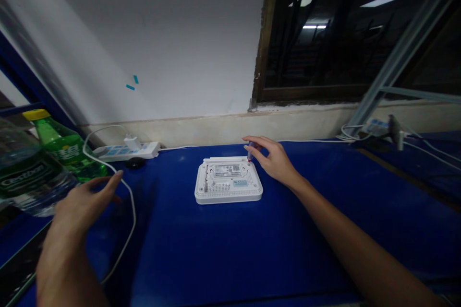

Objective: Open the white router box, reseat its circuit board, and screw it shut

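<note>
A white router [229,194] lies on the blue table with its labelled, vented underside facing up. My right hand [271,159] pinches a small screwdriver [249,151], standing nearly upright at the router's far right corner. The screwdriver's handle looks clear and purplish, with red near its lower end; its tip is too small to make out. At the left, my left hand [84,204] hovers with its fingers apart and nothing visible in them. It is close to a white cable [131,196] and the bottles; some of its fingers are hidden.
A green bottle [63,144] with a yellow cap and a large clear bottle [25,172] stand at the left. Behind them lies a power strip [149,150] with a charger [132,142], near a black round object [136,162]. A dark-screened device [23,261] lies front left.
</note>
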Action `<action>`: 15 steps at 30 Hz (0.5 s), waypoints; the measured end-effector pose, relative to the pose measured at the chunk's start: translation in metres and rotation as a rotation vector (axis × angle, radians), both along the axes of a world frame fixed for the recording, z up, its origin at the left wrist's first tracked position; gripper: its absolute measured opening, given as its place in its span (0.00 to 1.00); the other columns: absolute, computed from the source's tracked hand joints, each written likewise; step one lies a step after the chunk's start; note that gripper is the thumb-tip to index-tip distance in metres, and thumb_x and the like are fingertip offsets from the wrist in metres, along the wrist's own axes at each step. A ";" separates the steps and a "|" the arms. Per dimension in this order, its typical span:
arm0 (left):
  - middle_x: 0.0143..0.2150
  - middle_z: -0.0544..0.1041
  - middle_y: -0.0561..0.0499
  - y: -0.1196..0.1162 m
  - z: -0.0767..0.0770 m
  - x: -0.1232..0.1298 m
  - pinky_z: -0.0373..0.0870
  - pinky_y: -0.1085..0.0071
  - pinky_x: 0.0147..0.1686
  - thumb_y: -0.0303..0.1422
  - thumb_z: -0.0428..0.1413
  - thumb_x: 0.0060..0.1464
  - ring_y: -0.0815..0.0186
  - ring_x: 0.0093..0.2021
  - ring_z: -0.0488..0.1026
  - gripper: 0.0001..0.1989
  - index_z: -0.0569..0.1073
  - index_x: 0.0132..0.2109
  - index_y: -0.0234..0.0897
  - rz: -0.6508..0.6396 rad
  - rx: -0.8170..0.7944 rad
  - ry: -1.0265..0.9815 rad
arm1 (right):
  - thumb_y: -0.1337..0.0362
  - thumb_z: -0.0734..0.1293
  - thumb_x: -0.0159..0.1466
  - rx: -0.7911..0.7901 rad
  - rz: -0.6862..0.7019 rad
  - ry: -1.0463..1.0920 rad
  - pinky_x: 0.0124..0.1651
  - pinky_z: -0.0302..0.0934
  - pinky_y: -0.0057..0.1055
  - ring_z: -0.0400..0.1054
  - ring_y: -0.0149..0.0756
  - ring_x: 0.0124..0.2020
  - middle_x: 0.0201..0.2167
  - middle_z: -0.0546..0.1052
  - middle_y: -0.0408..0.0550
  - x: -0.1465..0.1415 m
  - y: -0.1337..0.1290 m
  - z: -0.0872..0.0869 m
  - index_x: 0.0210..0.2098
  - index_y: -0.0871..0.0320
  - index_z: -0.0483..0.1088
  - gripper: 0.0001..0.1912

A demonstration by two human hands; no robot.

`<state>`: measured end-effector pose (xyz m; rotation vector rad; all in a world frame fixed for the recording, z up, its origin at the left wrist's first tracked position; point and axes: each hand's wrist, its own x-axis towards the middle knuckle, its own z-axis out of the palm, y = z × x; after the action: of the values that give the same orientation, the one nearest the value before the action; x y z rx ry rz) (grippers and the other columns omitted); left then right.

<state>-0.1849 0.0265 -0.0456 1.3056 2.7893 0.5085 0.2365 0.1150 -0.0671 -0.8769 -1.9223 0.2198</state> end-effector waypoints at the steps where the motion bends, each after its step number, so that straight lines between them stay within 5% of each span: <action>1: 0.29 0.83 0.55 0.001 0.004 0.008 0.71 0.63 0.42 0.52 0.51 0.56 0.51 0.41 0.79 0.22 0.81 0.43 0.45 -0.104 -0.011 -0.120 | 0.61 0.66 0.69 0.001 0.000 -0.002 0.45 0.67 0.38 0.72 0.37 0.37 0.38 0.78 0.47 0.000 0.000 0.000 0.53 0.52 0.75 0.14; 4: 0.27 0.81 0.60 0.004 0.011 0.024 0.68 0.64 0.48 0.51 0.53 0.56 0.53 0.46 0.78 0.24 0.76 0.54 0.46 -0.105 0.061 -0.164 | 0.61 0.66 0.69 0.003 -0.002 -0.001 0.45 0.67 0.38 0.72 0.37 0.37 0.38 0.78 0.47 0.000 0.000 0.000 0.53 0.52 0.75 0.14; 9: 0.22 0.79 0.56 0.007 0.009 0.020 0.67 0.60 0.52 0.52 0.51 0.57 0.48 0.47 0.77 0.21 0.81 0.38 0.42 0.052 0.010 -0.049 | 0.61 0.66 0.69 -0.002 0.001 0.009 0.46 0.67 0.39 0.73 0.38 0.38 0.38 0.79 0.47 0.000 -0.001 0.000 0.52 0.51 0.75 0.13; 15: 0.38 0.82 0.46 0.002 0.000 0.004 0.71 0.56 0.46 0.58 0.50 0.54 0.43 0.48 0.76 0.28 0.82 0.41 0.43 0.074 -0.092 -0.078 | 0.61 0.66 0.69 -0.010 -0.004 0.004 0.46 0.68 0.40 0.74 0.38 0.38 0.38 0.80 0.48 0.000 -0.002 0.001 0.52 0.53 0.75 0.13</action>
<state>-0.1813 0.0286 -0.0460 1.1435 2.7700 0.4177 0.2368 0.1132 -0.0665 -0.8864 -1.9173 0.2287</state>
